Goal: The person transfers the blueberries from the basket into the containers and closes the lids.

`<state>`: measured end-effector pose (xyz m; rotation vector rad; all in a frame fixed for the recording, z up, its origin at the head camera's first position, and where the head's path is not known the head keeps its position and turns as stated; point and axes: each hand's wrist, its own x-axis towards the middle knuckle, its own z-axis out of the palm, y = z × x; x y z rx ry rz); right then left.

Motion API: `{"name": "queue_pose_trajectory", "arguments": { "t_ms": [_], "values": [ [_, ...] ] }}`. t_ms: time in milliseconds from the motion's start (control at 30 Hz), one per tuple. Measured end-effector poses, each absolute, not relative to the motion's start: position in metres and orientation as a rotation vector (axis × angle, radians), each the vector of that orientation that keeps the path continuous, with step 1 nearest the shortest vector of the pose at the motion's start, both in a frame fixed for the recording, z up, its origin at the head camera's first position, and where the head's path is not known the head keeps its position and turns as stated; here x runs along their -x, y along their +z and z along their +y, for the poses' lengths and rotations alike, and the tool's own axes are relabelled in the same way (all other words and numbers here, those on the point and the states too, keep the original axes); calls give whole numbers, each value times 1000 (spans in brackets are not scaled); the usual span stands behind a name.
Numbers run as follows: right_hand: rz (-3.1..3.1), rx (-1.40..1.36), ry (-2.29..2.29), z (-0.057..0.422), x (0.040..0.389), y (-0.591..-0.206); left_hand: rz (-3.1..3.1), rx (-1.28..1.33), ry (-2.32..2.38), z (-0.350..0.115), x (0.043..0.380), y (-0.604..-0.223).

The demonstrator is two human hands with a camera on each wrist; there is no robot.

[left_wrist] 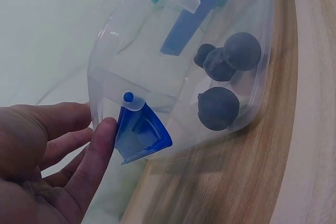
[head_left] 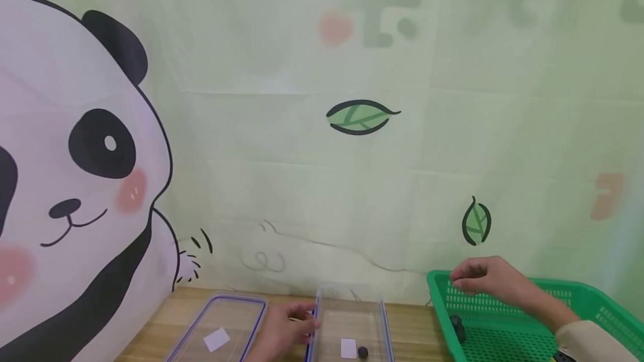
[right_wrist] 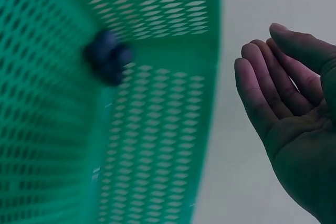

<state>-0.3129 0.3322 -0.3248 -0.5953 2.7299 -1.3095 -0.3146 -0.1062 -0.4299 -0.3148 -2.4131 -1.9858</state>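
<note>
My left hand is at the left wall of a clear plastic box, with thumb and fingers pinching its upper edge beside a blue latch. Inside the box, a dark round ball lies by a white card. The left wrist view shows several dark balls through the clear wall. Above the left side of a green basket, my right hand hovers with loosely bent fingers and an empty palm. Dark balls sit clustered in a basket corner.
A clear blue-edged lid or container with a white paper lies left of the box. Everything stands on a wooden table. Close behind hangs a pale green printed cloth with a panda and leaves.
</note>
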Motion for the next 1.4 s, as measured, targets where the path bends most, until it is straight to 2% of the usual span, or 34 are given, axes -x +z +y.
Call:
{"name": "queue_pose_trajectory", "arguments": {
  "t_ms": [367,633,833,1067,1167,1400],
  "values": [
    [2636,610,-1139,352,330,-375,-2410,335,-1999,-106,314,-430],
    [2639,592,-1019,350,339,-393,-2411,314,-2006,-105,314,-429],
    [2695,612,-824,368,368,-423,-2416,291,-2005,-104,315,-428],
    [2626,576,-897,393,402,-465,-2430,283,-1991,-105,315,-428],
    [2628,543,-856,384,394,-457,-2432,273,-1987,-104,315,-428],
    [2722,405,-777,329,342,-403,-2443,257,-1989,-104,316,-428]
  ]
}}
